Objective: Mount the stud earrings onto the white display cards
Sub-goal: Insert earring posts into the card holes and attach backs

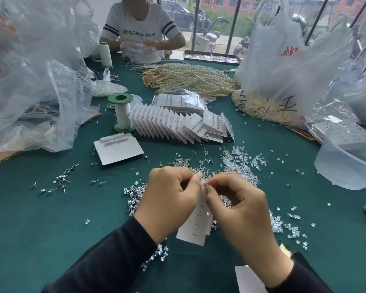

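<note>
While your left hand curls its fingers round the white display card, your right hand pinches thumb and forefinger at the card's top edge; whether a stud sits between those fingertips cannot be told.

- Card: held between both hands, above the table, toward the middle of its near edge.
- Stud earrings: loose, heaped under and around your hands; a thinner scatter lies toward the left edge.
- Clear earring backs: strewn just beyond your right hand and along its right side.
- Blank cards: a flat stack, beyond your left hand.
- Filled cards: a fanned row at mid-table.
- Green spool: upright, touching the row's left end.
- Pearl strands: piled toward the far edge.
- Plastic bags: heaped along the left edge and at the far right.
- Clear tub: at the right edge.
- Second person: seated at the far edge.
</note>
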`<state>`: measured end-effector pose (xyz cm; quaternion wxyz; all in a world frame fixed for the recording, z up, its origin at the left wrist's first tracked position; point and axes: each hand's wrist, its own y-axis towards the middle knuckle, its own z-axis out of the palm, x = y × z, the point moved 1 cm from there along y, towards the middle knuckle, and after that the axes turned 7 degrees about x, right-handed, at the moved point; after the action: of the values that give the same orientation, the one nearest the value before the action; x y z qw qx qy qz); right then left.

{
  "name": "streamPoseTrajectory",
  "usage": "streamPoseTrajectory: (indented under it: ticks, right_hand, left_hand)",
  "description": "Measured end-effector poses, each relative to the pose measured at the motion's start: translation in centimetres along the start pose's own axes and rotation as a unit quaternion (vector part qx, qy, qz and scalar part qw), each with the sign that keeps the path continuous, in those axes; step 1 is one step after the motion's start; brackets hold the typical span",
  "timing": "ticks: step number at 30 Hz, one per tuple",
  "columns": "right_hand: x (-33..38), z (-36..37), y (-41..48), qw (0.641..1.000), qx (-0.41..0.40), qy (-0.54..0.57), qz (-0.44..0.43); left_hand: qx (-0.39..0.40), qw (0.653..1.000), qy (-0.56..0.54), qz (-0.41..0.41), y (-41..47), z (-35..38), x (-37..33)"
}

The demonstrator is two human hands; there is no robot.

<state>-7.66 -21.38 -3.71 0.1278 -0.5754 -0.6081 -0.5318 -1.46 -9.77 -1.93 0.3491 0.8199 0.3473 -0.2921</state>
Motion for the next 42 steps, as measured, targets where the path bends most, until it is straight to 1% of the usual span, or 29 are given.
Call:
streamPoseTrajectory:
  ticks: [3,9,15,16,17,18,19,20,21,22,23,24,25,26,27,29,31,32,37,42]
  right_hand:
    - [0.0,0.1,0.0,0.999,-0.003,-0.034,-0.021]
    - [0.0,0.2,-0.1,1.0,0.007,-0.018,-0.021]
    - [-0.1,0.4,-0.2,0.998,0.012,-0.043,-0.04]
    - [-0.1,0.2,-0.2,0.998,0.008,-0.041,-0.044]
    - [-0.1,0.1,-0.2,0.998,0.003,-0.036,-0.049]
    - [-0.2,-0.1,-0.1,0.998,-0.003,-0.033,-0.056]
    - [-0.2,-0.3,-0.1,0.998,-0.008,-0.03,-0.06]
    - [-0.3,-0.6,-0.1,0.998,-0.012,-0.026,-0.061]
    - [-0.5,-0.8,0.0,0.998,-0.016,-0.018,-0.056]
    - [-0.7,-1.0,0.0,0.999,-0.022,-0.008,-0.048]
    - [-0.9,-1.2,0.1,0.999,-0.029,0.003,-0.039]
    - [-1.0,-1.4,0.1,0.999,-0.039,0.016,-0.029]
    - [-1.1,-1.5,0.2,0.998,-0.049,0.032,-0.022]
    - [-1.1,-1.6,0.3,0.997,-0.059,0.049,-0.017]
    - [-1.0,-1.6,0.4,0.995,-0.067,0.067,-0.015]
    - [-0.9,-1.6,0.5,0.993,-0.069,0.096,-0.009]
    - [-0.8,-1.6,0.4,0.993,-0.056,0.106,0.005]
    - [-0.7,-1.6,0.3,0.993,-0.047,0.107,0.015]
    - [-0.6,-1.5,0.2,0.993,-0.017,0.105,0.055]
    - [-0.4,-1.5,0.2,0.99,-0.014,0.116,0.074]
  left_hand:
    - [-0.004,1.0,0.0,0.005,-0.1,0.1,0.1]
    - [-0.009,1.0,-0.025,0.0,-0.1,0.2,0.3]
    - [-0.001,0.999,-0.033,-0.009,-0.1,0.2,0.5]
    - [0.017,0.998,-0.056,-0.012,0.0,0.2,0.4]
    - [0.05,0.993,-0.107,-0.024,0.2,0.1,0.3]
    - [0.092,0.978,-0.179,-0.048,0.4,-0.2,0.2]
    - [0.135,0.957,-0.242,-0.087,0.6,-0.7,0.4]
    - [0.164,0.945,-0.258,-0.118,0.9,-1.3,0.6]
    - [0.165,0.953,-0.217,-0.134,1.1,-2.1,1.2]
    - [0.132,0.972,-0.137,-0.14,1.3,-2.9,1.8]
    - [0.077,0.985,-0.042,-0.146,1.6,-3.8,2.8]
    - [0.025,0.985,0.035,-0.167,1.8,-4.9,3.6]
    - [-0.014,0.977,0.086,-0.197,2.0,-5.8,4.3]
    - [-0.028,0.966,0.114,-0.229,2.1,-6.5,5.1]
    - [-0.014,0.958,0.128,-0.257,2.2,-7.0,5.8]
    - [0.052,0.947,0.139,-0.285,2.0,-7.4,6.5]
    - [0.102,0.947,0.13,-0.275,1.9,-7.0,6.5]
    - [0.113,0.949,0.128,-0.264,1.8,-6.6,6.4]
    - [0.127,0.95,0.176,-0.226,2.0,-5.0,6.3]
    - [0.117,0.952,0.224,-0.172,2.2,-4.1,5.8]
